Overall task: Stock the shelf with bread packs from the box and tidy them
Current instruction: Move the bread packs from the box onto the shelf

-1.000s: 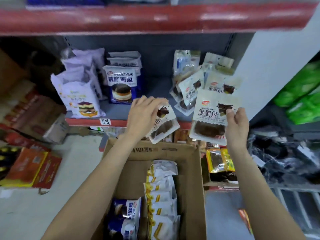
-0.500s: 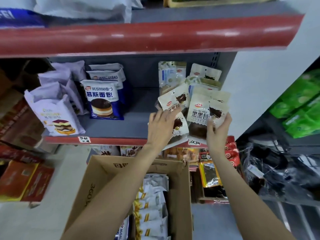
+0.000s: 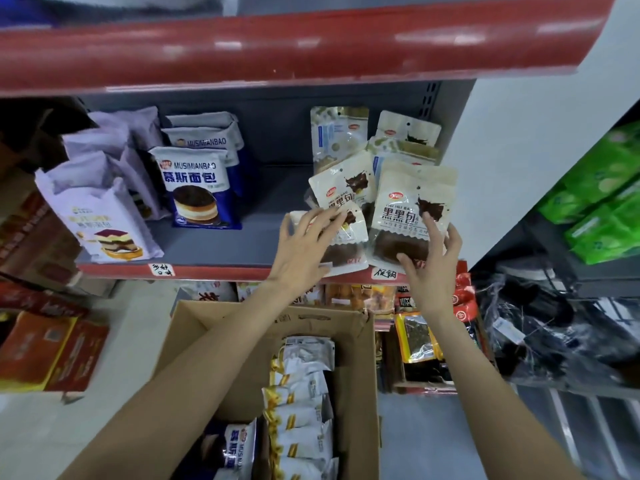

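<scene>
At frame centre, the left hand is resting spread fingers on a bread pack lying at the shelf edge; the right hand is pinching an upright pack just right of it, above the box.

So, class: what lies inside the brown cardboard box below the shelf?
Inside the brown cardboard box: a row of white packs with gold trim and blue mousse-bread packs. The forearm covers its left part.

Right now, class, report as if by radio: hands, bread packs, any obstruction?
Left hand open on a dark bread pack. Right hand holds another pack upright. Both on shelf edge. Nothing blocking.
</scene>
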